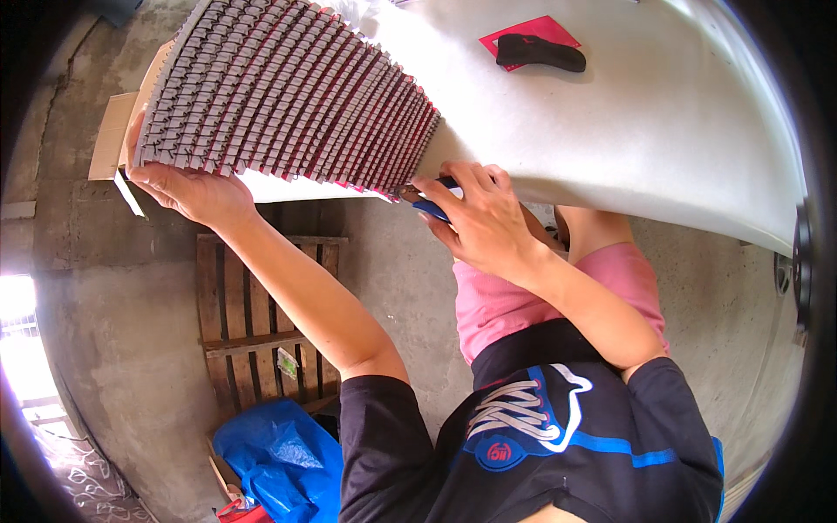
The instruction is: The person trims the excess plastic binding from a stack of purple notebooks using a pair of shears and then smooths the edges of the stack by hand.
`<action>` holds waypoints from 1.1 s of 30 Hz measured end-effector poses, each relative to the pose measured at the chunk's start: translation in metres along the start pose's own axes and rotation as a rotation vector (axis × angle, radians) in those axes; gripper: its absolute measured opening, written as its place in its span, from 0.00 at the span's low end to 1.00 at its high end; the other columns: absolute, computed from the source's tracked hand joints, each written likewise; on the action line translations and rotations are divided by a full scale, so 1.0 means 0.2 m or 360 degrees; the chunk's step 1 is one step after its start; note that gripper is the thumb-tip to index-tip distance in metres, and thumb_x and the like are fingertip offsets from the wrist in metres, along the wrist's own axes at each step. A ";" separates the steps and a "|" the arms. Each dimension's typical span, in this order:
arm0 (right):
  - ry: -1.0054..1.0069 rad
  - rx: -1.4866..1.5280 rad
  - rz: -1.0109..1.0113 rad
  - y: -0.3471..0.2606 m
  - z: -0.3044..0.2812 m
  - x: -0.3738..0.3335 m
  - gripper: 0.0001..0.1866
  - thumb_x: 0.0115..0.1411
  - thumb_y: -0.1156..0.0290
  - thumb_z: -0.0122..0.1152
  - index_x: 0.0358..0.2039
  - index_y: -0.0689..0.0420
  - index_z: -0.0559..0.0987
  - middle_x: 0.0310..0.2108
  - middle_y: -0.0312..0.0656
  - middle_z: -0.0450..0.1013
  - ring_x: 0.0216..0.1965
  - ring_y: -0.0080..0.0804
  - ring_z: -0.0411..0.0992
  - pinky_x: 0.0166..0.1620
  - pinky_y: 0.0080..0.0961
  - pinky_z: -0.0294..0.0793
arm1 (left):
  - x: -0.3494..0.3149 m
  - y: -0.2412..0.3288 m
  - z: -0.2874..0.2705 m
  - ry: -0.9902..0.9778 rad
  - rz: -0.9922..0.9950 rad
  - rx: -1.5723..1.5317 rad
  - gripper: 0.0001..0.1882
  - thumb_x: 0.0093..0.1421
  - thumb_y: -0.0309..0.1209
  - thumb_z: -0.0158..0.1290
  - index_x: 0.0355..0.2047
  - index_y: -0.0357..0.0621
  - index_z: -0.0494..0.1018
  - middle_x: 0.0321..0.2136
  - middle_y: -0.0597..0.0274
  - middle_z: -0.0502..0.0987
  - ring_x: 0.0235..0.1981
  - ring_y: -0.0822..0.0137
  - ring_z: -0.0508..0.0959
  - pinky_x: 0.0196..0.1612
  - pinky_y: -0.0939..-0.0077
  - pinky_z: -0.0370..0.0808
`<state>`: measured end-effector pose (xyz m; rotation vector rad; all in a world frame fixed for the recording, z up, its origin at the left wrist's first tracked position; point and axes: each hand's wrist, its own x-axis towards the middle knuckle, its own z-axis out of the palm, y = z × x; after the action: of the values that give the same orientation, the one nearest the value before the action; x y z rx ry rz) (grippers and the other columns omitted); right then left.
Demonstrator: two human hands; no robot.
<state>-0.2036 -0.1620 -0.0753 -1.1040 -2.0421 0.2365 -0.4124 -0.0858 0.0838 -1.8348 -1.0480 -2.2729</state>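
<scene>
A large block of many grey pieces in tight rows (279,91), with dark and red strips between them, sits tilted over the table's near edge at the left. My left hand (196,193) is closed round its lower left corner and bears it from below. Blue-and-black-handled pliers (429,209) are gripped in my right hand (488,218). Their jaws meet the block's lower right corner, and I cannot make out what lies between them. What kind of pieces the block is made of is unclear.
On the white table (610,148) a black sock (540,54) lies over a red card (558,30). Behind the block is an open cardboard box (109,135). A wooden pallet (261,305) and a blue plastic bag (279,462) are on the concrete floor at left.
</scene>
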 end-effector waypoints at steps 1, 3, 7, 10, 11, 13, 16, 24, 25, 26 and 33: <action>-0.0003 -0.0002 -0.0010 0.00 0.01 0.00 0.22 0.49 0.64 0.61 0.46 0.47 0.71 0.39 0.41 0.64 0.42 0.35 0.66 0.47 0.39 0.58 | 0.00 0.00 0.00 0.0000 -0.0009 -0.0001 0.31 0.62 0.57 0.31 0.45 0.40 0.64 0.40 0.56 0.71 0.41 0.63 0.75 0.45 0.68 0.77; -0.0027 -0.0029 -0.0021 0.01 0.02 0.01 0.22 0.49 0.64 0.61 0.46 0.47 0.71 0.39 0.41 0.64 0.42 0.35 0.66 0.47 0.39 0.58 | 0.00 0.00 0.01 -0.0018 0.0000 -0.0024 0.31 0.62 0.57 0.31 0.45 0.40 0.64 0.41 0.56 0.71 0.42 0.64 0.74 0.45 0.69 0.77; -0.0023 -0.0002 -0.0027 0.01 0.03 0.01 0.22 0.49 0.64 0.61 0.46 0.47 0.71 0.39 0.41 0.64 0.42 0.34 0.66 0.46 0.38 0.58 | -0.01 -0.01 0.00 0.0025 0.0030 -0.0007 0.31 0.62 0.57 0.31 0.45 0.39 0.64 0.41 0.57 0.70 0.43 0.64 0.73 0.46 0.69 0.76; 0.0016 -0.0024 -0.0052 0.01 0.02 0.00 0.22 0.49 0.64 0.61 0.46 0.47 0.71 0.38 0.41 0.64 0.41 0.34 0.66 0.44 0.38 0.58 | -0.01 0.00 0.00 0.0056 0.0040 0.0061 0.31 0.62 0.57 0.32 0.45 0.39 0.64 0.41 0.58 0.69 0.43 0.65 0.72 0.47 0.69 0.75; 0.0021 -0.0023 -0.0056 0.01 0.02 0.01 0.21 0.49 0.64 0.61 0.46 0.46 0.71 0.38 0.41 0.64 0.41 0.34 0.66 0.43 0.37 0.59 | -0.01 0.00 0.01 0.0054 0.0044 0.0080 0.31 0.63 0.57 0.32 0.45 0.39 0.64 0.40 0.58 0.69 0.43 0.65 0.72 0.47 0.68 0.74; 0.0032 -0.0019 -0.0068 0.01 0.04 0.01 0.21 0.49 0.64 0.61 0.45 0.46 0.71 0.38 0.41 0.64 0.41 0.33 0.66 0.42 0.36 0.59 | -0.01 0.01 0.01 0.0060 0.0013 0.0048 0.31 0.63 0.56 0.32 0.44 0.39 0.64 0.41 0.58 0.69 0.43 0.65 0.72 0.48 0.68 0.74; -0.0096 0.0020 0.0003 0.00 0.04 0.00 0.19 0.49 0.65 0.60 0.44 0.46 0.71 0.39 0.41 0.64 0.41 0.33 0.66 0.41 0.33 0.60 | 0.00 0.01 0.01 0.0063 0.0035 0.0028 0.31 0.63 0.56 0.32 0.44 0.39 0.64 0.41 0.57 0.69 0.43 0.64 0.72 0.48 0.67 0.73; -0.0844 0.1618 0.0974 0.03 0.07 0.05 0.13 0.57 0.63 0.53 0.41 0.52 0.70 0.27 0.47 0.70 0.29 0.44 0.71 0.33 0.33 0.70 | 0.00 0.00 -0.01 0.0070 0.0008 0.0072 0.31 0.62 0.57 0.33 0.45 0.39 0.64 0.43 0.54 0.69 0.44 0.61 0.72 0.48 0.64 0.74; -0.1123 0.2000 0.1275 0.03 0.02 0.09 0.13 0.58 0.63 0.53 0.41 0.54 0.70 0.27 0.48 0.70 0.29 0.48 0.72 0.33 0.32 0.70 | 0.01 0.00 -0.01 0.0049 0.0028 0.0066 0.32 0.62 0.58 0.33 0.45 0.40 0.64 0.43 0.54 0.70 0.44 0.61 0.72 0.48 0.64 0.74; -0.1162 0.2077 0.1424 0.01 -0.03 0.11 0.13 0.58 0.62 0.53 0.40 0.55 0.71 0.26 0.48 0.70 0.29 0.50 0.71 0.34 0.33 0.71 | 0.01 0.00 -0.02 0.0029 0.0047 0.0058 0.32 0.61 0.58 0.33 0.45 0.40 0.64 0.43 0.54 0.70 0.44 0.61 0.72 0.48 0.64 0.74; -0.0068 0.0079 0.0123 -0.03 0.02 -0.05 0.17 0.53 0.64 0.57 0.44 0.50 0.70 0.39 0.44 0.65 0.41 0.39 0.67 0.40 0.38 0.66 | 0.03 -0.01 -0.04 -0.0099 0.0127 0.0044 0.33 0.60 0.60 0.33 0.45 0.40 0.63 0.42 0.54 0.70 0.44 0.60 0.72 0.48 0.63 0.74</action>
<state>-0.2075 -0.1732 -0.0816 -1.1570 -2.0225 0.3510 -0.4212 -0.0864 0.0870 -1.9122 -0.9902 -2.1597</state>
